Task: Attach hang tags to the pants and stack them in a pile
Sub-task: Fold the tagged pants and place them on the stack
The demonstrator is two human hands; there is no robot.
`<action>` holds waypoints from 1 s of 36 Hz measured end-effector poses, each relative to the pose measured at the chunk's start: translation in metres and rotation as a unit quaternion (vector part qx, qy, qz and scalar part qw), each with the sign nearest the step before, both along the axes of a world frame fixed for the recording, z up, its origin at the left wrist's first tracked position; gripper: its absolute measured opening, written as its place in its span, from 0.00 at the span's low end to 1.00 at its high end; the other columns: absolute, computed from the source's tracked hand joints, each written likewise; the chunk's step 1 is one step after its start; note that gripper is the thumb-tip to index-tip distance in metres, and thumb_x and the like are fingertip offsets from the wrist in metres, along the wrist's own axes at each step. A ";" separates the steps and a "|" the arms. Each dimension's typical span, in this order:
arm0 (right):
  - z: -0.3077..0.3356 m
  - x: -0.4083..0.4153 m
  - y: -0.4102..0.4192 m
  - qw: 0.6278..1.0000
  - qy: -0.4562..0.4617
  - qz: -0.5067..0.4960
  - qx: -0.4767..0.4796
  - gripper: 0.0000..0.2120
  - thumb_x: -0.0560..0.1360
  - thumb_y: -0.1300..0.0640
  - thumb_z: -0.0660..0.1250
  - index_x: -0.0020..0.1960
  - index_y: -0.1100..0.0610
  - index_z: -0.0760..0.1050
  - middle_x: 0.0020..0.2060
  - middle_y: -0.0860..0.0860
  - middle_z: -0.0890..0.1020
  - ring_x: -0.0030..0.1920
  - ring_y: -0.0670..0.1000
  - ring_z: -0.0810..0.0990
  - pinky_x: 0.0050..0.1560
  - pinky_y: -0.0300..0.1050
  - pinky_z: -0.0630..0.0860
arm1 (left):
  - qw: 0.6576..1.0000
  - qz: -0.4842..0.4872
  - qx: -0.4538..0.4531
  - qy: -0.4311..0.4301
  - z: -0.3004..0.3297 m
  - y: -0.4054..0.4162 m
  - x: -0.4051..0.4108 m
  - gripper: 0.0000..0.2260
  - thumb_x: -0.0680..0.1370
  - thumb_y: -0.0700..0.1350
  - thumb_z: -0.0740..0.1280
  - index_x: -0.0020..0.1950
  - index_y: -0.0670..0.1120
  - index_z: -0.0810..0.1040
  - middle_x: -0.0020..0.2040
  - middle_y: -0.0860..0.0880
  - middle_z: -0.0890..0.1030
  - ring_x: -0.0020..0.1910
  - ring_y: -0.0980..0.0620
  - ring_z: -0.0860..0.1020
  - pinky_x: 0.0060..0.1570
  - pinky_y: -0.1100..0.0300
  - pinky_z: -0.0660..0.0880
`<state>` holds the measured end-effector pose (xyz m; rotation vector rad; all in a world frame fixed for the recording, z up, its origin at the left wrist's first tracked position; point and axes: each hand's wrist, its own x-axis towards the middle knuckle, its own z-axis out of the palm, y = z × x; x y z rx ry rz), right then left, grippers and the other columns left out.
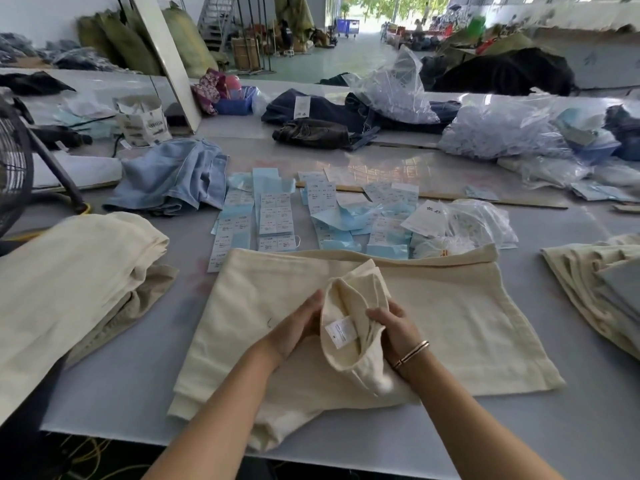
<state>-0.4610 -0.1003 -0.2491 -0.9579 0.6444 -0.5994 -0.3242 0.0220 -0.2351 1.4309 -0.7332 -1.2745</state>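
at the far left a black fan (14, 168) stands by the edge of the grey bench (131, 386), and a heap of cream pants (69, 282) lies beside it, with a light blue denim garment (173, 174) further back. in the middle, rows of pale blue hang tags (275, 213) lie just beyond a cream pair of pants (450, 313) spread flat on the bench. the left hand (298, 327) has its grip around a raised fold of that pair, fingers curled on the cloth beside a small white sewn label (341, 331). the right hand (394, 327), a bracelet (412, 355) on its wrist, pinches the same fold from the other side. to the right lie a clear bag of tags (478, 220) and another cream stack (595, 282).
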 end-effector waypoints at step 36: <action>0.020 -0.041 -0.037 0.982 -0.010 0.103 0.160 0.25 0.56 0.59 0.76 0.51 0.68 0.79 0.40 0.64 0.83 0.38 0.60 0.83 0.39 0.51 0.82 | 0.989 -0.054 -0.134 0.022 0.006 -0.003 -0.042 0.18 0.80 0.52 0.56 0.63 0.49 0.79 0.61 0.49 0.81 0.63 0.50 0.77 0.64 0.62 0.70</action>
